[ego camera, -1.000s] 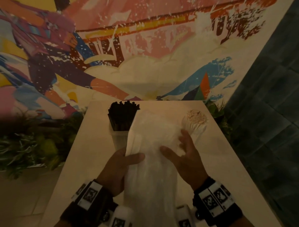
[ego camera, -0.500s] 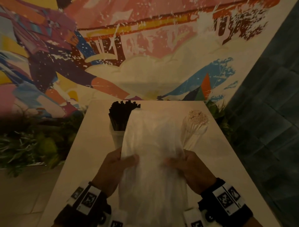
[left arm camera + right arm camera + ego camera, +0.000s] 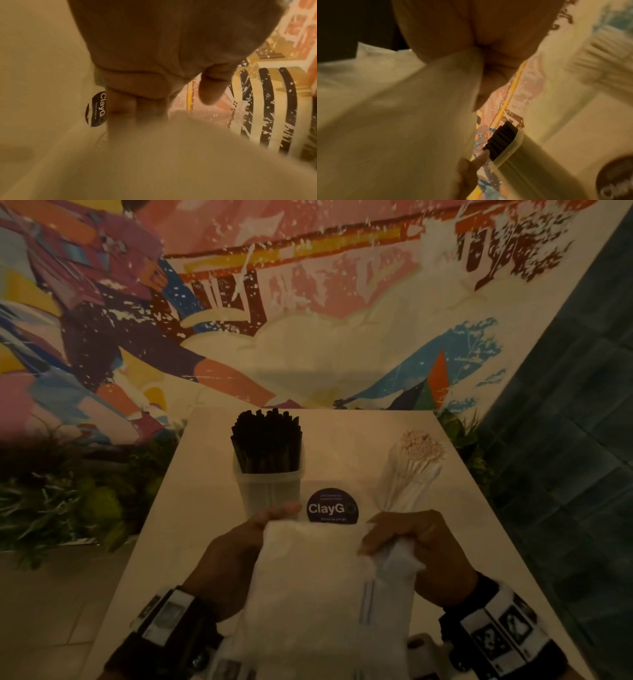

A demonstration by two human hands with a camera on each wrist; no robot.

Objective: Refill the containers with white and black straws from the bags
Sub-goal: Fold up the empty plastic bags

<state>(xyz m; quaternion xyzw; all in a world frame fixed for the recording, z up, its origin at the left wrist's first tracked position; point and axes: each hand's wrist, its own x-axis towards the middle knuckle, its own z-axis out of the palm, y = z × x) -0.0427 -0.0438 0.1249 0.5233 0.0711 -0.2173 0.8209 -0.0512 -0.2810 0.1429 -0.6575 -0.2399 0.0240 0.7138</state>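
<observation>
A translucent white plastic bag hangs between both hands over the near half of the table; I cannot tell what it holds. My left hand grips the bag's left edge, fingers behind it. My right hand clutches the bag's crumpled right side. Beyond them, a clear container packed with black straws stands left of centre. A second clear container of white straws stands to the right. In the right wrist view the bag fills the left and the black straws show beyond.
A round dark "ClayGo" sticker lies on the beige table between the two containers. A painted mural wall rises behind the table's far edge. Green plants line the left side; dark tiles run along the right.
The bag has come down and toward me, uncovering the sticker and the containers. My right hand went from flat against the bag to clutching its bunched side.
</observation>
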